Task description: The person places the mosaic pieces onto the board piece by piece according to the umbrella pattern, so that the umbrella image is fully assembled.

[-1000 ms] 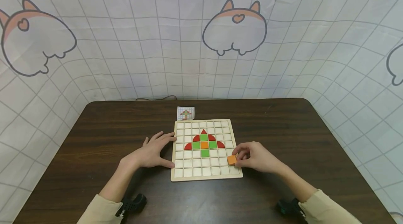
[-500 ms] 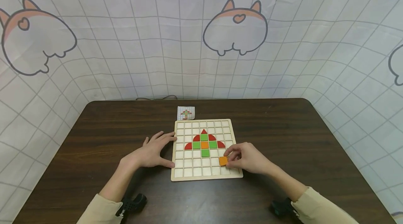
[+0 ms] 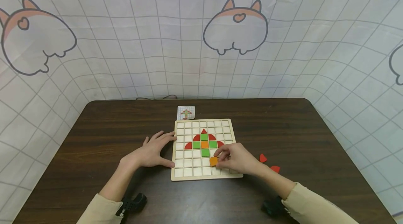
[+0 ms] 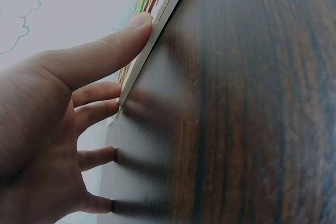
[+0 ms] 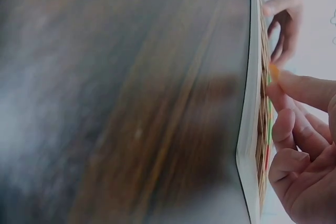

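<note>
A pale wooden grid board lies on the table, with red, green and orange pieces set in its cells in an arrow-like pattern. Its middle cell holds an orange square, and a green square sits just below that. My right hand pinches a loose orange square tile between thumb and fingers, close over the lower part of the board. At the board's left edge, my left hand rests with spread fingers, thumb and fingertips touching the rim; the left wrist view shows the thumb against it.
A small printed pattern card lies behind the board. Two loose red pieces, one a triangle-like wedge and one rounded, lie right of the board beside my right forearm. A patterned white curtain stands behind the dark wooden table.
My right hand has carried the orange tile leftward across the board from its right edge. Two red pieces on the table have come into sight behind it. My left hand has stayed still.
</note>
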`<action>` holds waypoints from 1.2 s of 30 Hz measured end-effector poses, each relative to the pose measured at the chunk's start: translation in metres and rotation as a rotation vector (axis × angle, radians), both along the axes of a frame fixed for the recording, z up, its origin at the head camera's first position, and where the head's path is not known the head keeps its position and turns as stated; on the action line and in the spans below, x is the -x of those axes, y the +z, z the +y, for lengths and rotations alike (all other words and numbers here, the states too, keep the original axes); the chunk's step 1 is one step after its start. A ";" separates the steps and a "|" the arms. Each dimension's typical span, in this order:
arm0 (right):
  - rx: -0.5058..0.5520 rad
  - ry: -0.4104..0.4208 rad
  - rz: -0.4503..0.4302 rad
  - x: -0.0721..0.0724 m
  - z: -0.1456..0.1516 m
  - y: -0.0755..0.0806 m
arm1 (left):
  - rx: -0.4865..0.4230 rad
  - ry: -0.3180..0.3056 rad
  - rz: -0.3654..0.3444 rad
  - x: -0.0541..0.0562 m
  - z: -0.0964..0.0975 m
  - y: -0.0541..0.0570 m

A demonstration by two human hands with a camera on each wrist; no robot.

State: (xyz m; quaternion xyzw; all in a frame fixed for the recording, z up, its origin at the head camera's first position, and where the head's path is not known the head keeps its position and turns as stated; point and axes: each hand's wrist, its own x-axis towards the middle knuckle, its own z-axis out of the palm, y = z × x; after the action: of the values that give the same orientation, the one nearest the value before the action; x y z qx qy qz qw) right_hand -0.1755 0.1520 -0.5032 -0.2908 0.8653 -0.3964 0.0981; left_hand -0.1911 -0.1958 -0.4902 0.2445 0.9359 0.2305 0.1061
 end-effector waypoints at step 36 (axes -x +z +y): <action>-0.178 0.011 0.223 -0.008 -0.031 0.008 | -0.010 -0.002 -0.011 -0.001 0.000 0.002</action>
State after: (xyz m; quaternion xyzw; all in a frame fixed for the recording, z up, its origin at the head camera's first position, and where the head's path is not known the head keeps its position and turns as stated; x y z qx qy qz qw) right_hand -0.1670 0.1212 -0.4949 -0.3280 0.9010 -0.2826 0.0290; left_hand -0.1898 -0.1962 -0.4878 0.2446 0.9338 0.2366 0.1103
